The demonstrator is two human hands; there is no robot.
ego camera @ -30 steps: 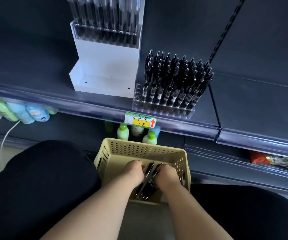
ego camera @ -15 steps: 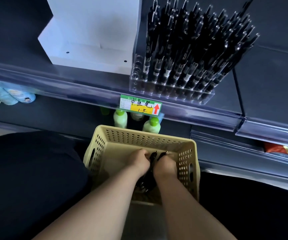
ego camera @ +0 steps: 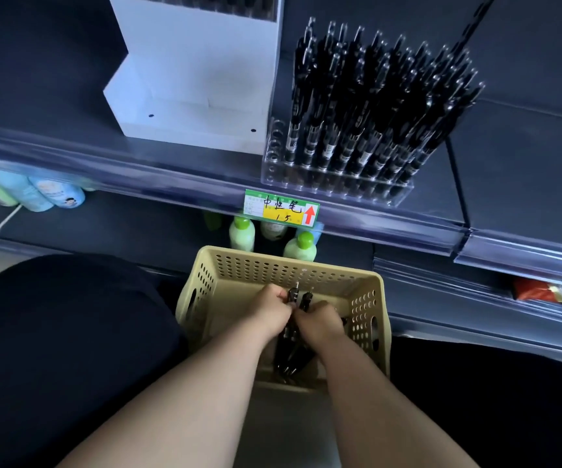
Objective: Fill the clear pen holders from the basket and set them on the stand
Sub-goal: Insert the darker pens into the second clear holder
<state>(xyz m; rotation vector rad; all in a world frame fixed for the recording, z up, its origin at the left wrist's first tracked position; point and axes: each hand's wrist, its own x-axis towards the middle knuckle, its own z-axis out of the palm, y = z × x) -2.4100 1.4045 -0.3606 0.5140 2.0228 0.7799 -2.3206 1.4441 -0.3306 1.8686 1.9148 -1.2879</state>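
Now drawing the left hand (ego camera: 274, 307) and the right hand (ego camera: 320, 320) knuckle to knuckle inside the yellow basket (ego camera: 205, 285), after working slightly apart a second ago. Curling the fingers of both round one bundle of black pens (ego camera: 293, 349), squaring it up and tilting it more upright, with two clip ends now poking up between the knuckles. Not yet lifting clear of the basket rim.

Leaving the clear pen holder (ego camera: 337, 184) untouched on the shelf (ego camera: 70, 143), touching or just beside the white stand (ego camera: 198, 96), most holes already taken by pens and one column along the left edge showing bare.

Probably collecting a last handful for those open holes, so nearing the end of filling this holder; still owing the move onto the stand's lower step. Risking a slipped pen when raising the bundle, given the loose two-handed grip.
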